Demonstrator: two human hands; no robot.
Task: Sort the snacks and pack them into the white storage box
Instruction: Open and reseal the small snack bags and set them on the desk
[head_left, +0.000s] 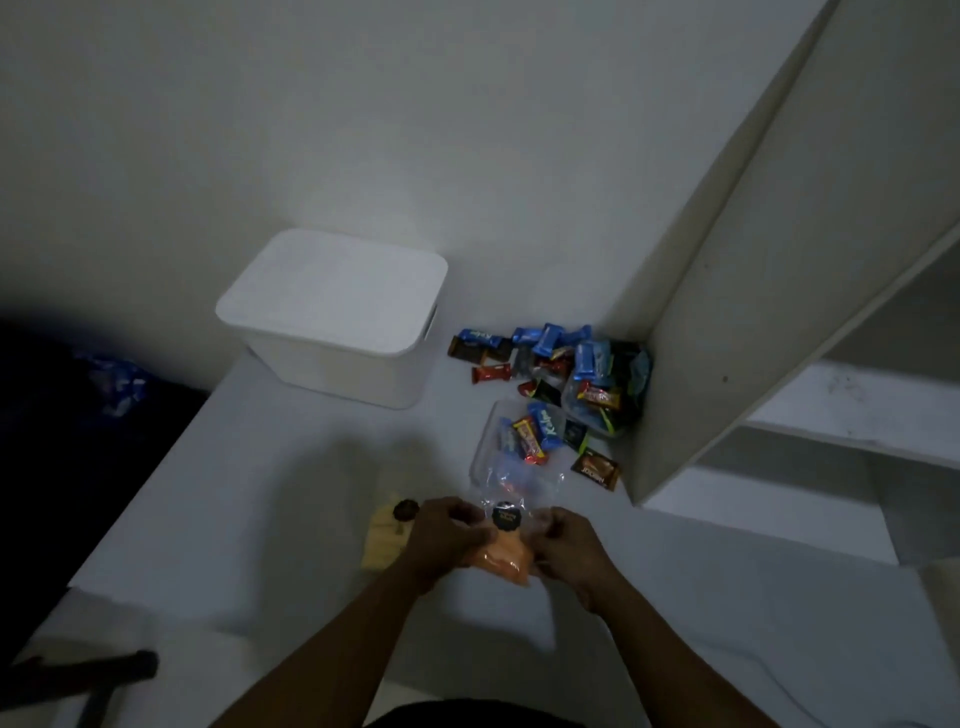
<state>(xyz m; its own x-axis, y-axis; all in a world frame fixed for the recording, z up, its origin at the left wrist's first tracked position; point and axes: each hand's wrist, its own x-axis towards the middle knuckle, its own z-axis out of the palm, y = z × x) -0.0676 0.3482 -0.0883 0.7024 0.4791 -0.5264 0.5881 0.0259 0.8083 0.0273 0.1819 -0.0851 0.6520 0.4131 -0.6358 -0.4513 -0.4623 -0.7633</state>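
Head view: a flat white table top (260, 493) carries all items. A tall white shelf unit (753, 260) stands on its right side.

1. The white rectangular plastic storage box (337, 317) sits at far left-centre with its lid fitted. Its contents cannot be seen.
2. A loose heap of small blue, red and dark wrapped snacks (540, 353) lies right of the box, against the shelf unit.
3. A clear plastic bag (511, 447), near of the heap, lies flat and contains blue and red-yellow wrapped bars.
4. A brown foil sachet (596, 469) lies just right of this bag.
5. A pale yellow packet (382, 545) lies near centre, just left of the hands.
6. A clear packet of orange contents with a round black label (501, 558) is held between both hands above the table. The left hand (447, 540) grips its left side with curled fingers. The right hand (566, 545) grips its right side likewise.
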